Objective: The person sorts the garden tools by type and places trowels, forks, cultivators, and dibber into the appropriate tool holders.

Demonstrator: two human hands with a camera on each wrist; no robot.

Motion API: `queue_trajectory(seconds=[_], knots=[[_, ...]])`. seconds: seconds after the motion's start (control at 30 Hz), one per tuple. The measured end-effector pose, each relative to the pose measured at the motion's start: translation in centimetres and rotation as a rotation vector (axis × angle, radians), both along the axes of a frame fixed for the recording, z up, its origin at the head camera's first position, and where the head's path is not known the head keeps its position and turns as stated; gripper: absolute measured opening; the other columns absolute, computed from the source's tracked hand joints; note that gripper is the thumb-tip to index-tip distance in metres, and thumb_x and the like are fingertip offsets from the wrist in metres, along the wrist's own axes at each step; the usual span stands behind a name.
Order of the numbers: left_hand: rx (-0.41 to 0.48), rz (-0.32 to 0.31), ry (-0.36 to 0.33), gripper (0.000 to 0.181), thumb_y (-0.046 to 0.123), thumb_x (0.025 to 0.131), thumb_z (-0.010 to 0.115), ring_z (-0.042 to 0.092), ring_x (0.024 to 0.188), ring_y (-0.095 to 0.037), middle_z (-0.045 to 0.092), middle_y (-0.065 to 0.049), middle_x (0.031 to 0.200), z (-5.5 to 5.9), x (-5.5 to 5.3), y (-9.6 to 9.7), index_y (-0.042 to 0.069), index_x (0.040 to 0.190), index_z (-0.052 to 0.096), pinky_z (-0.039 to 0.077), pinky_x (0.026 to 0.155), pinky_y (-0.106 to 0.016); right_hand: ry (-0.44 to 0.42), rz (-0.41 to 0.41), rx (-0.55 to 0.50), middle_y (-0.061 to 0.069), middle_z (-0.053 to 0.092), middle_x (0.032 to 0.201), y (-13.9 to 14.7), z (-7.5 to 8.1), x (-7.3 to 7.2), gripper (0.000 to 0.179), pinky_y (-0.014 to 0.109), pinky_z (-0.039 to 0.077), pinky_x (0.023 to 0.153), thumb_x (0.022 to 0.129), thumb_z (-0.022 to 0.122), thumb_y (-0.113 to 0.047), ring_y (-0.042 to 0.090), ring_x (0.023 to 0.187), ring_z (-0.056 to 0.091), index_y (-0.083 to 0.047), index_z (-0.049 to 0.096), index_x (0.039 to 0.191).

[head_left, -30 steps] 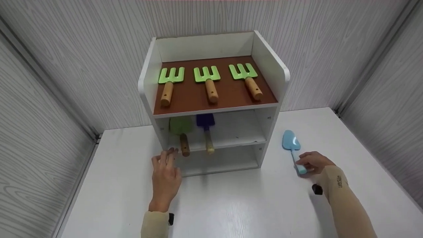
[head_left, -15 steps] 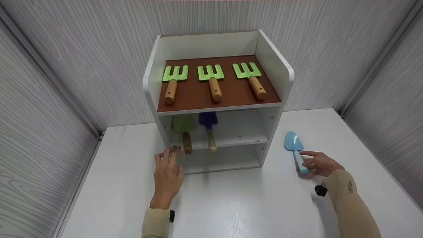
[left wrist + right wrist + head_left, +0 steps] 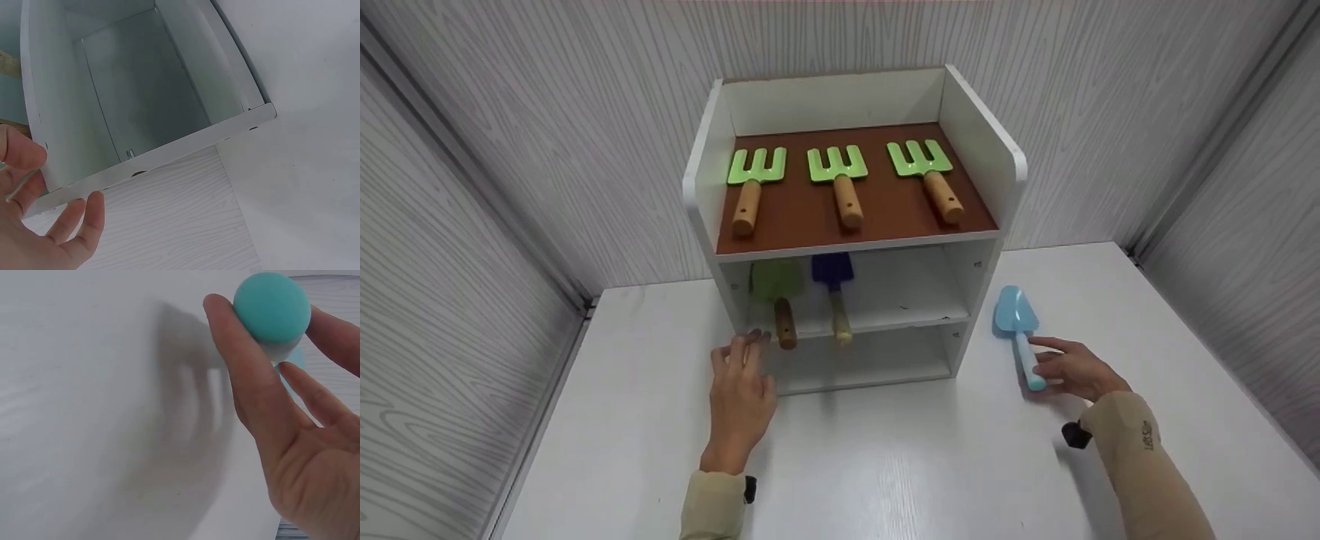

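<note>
My right hand point(image 3: 1080, 369) pinches the handle of a light blue toy trowel point(image 3: 1016, 311) at the right of the white shelf unit point(image 3: 851, 244). The trowel's blade points away from me, and a shadow shows beneath it. In the right wrist view, the round turquoise handle end point(image 3: 272, 308) sits between thumb and fingers. My left hand point(image 3: 737, 397) holds the lower left front edge of the shelf unit. In the left wrist view, the fingers point(image 3: 93, 216) lie on both sides of its side panel point(image 3: 169, 151).
Green garden forks point(image 3: 840, 166) with wooden handles lie on the brown top. On the middle shelf are a green shovel point(image 3: 784, 322) and a purple spade point(image 3: 841, 319), handles over the front edge. The white tabletop point(image 3: 870, 465) is bounded by panelled walls point(image 3: 472, 225).
My right hand has taken up the blue trowel and shifted it slightly left, toward the shelf unit. My left hand has stayed on the unit's edge.
</note>
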State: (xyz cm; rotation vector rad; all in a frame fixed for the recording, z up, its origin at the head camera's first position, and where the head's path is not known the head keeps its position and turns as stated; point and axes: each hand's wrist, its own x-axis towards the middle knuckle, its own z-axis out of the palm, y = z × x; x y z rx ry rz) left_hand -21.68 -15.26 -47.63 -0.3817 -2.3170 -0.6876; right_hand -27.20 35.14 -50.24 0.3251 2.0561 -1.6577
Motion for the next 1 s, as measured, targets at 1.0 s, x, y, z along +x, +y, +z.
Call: queue_trajectory(seconds=[1.0], knots=[[-0.005, 0.049, -0.045, 0.04, -0.01, 0.081, 0.065, 0.044, 0.108, -0.041, 0.053, -0.019, 0.12, -0.2, 0.3, 0.3, -0.009, 0.121, 0.059, 0.056, 0.071, -0.046, 0.187, 0.029, -0.064, 0.015, 0.052, 0.135, -2.3, -0.1, 2.8, 0.08, 0.044, 0.058, 0.083, 0.091, 0.069, -0.001, 0.02, 0.104, 0.061, -0.003, 0.028, 0.159]])
